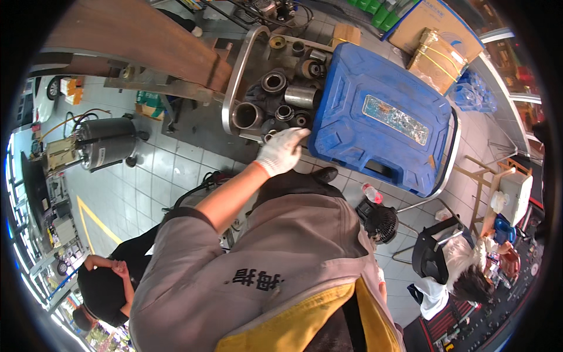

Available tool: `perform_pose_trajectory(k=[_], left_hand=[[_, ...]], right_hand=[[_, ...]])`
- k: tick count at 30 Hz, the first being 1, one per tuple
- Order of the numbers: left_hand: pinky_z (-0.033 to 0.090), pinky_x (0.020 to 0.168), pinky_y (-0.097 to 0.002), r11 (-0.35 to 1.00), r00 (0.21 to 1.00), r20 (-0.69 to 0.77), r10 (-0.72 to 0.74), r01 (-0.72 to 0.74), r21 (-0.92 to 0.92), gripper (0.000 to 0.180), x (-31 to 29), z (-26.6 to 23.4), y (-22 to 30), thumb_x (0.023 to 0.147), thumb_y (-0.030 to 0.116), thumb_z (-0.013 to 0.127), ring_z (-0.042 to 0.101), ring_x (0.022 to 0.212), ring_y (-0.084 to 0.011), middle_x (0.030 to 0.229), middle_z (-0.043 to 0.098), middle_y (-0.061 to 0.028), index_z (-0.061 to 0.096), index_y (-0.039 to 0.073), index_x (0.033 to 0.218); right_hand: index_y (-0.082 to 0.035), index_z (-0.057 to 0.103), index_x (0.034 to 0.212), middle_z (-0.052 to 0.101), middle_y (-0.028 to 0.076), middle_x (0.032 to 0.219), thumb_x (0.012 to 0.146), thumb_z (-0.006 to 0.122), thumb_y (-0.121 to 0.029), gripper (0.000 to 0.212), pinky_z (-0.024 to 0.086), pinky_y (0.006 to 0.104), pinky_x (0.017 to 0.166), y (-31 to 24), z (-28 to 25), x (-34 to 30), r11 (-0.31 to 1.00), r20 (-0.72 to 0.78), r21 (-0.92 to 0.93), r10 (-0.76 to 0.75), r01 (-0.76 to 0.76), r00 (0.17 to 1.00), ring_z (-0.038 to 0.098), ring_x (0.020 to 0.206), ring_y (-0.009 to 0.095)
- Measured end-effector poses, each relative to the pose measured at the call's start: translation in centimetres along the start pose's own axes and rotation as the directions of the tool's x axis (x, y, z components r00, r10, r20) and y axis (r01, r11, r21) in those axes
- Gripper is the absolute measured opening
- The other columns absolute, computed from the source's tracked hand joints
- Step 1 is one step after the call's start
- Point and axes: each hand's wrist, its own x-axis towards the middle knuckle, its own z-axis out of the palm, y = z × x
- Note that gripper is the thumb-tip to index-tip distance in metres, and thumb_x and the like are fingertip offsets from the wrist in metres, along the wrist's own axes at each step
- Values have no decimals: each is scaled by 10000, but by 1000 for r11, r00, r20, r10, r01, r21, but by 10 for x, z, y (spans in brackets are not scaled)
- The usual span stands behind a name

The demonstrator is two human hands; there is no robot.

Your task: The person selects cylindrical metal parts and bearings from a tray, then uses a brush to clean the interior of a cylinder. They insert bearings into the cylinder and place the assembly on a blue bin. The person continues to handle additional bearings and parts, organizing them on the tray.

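My left hand, in a white knit glove, reaches to the near edge of a metal cart. Its fingers point right, stretched toward the lower left corner of a closed blue plastic case; whether they touch it I cannot tell. Nothing shows in this hand. Just beyond it stand metal sleeves and rings: a wide cup, a thick ring, a shiny cylinder and a small ring. A sliver of white and skin tone by my jacket's right edge looks like my right hand; its fingers are hidden.
The cart's bent tube handle rises left of the metal parts. A rusty beam spans the upper left. Cardboard boxes stand behind the case. A black fan-like object is below it. Other people are at lower left and lower right.
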Motion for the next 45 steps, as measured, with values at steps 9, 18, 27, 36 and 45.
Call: perform_pose_trajectory(k=[9, 18, 27, 36, 45], left_hand=[[465, 1140, -468, 981, 986, -166, 26, 6, 193, 552, 7, -66, -83, 870, 111, 726, 590, 1304, -356, 1400, 612, -135, 587, 132, 1404], [201, 1300, -524, 738, 949, 156, -274, 103, 667, 897, -1, -93, -98, 848, 408, 825, 327, 1570, -335, 1670, 396, -154, 415, 165, 1608], [125, 1299, -608, 642, 902, 263, -343, 20, 766, 964, 14, -95, -94, 818, 338, 849, 445, 1481, -328, 1584, 471, -192, 379, 141, 1637], [171, 1286, -611, 650, 894, 246, -374, 63, 757, 866, 33, -91, -82, 714, 258, 888, 544, 1360, -312, 1392, 578, -138, 530, 159, 1497], [488, 1133, -446, 889, 894, -72, -442, 447, 95, 885, 57, -149, 21, 679, 271, 940, 569, 1330, -344, 1423, 541, -169, 550, 132, 1461]], right_hand=[[-47, 586, 1267, 713, 170, 959, 968, 590, -125, 309, 332, 280, 366, -150, 70, -220, 948, 245, 317, -92, 10, 965, 466, 464, 139], [86, 449, 1414, 602, 174, 1026, 1051, 618, -251, 524, 251, 189, 327, -289, 194, -251, 537, 581, 789, -497, -298, 644, 310, 403, 33], [-3, 363, 1563, 585, 218, 1201, 1068, 580, -151, 561, 445, 192, 432, -392, 323, -167, 499, 699, 617, -703, -608, 132, 462, 519, 55], [121, 402, 1540, 680, 251, 1117, 1096, 554, -283, 619, 475, 220, 405, -353, 291, -96, 346, 671, 525, -730, -777, 128, 557, 504, 66], [-135, 575, 1487, 717, 257, 996, 1072, 621, -496, 552, 367, 169, 343, -340, 283, -61, 445, 820, 481, -534, -755, 207, 456, 455, 75]])
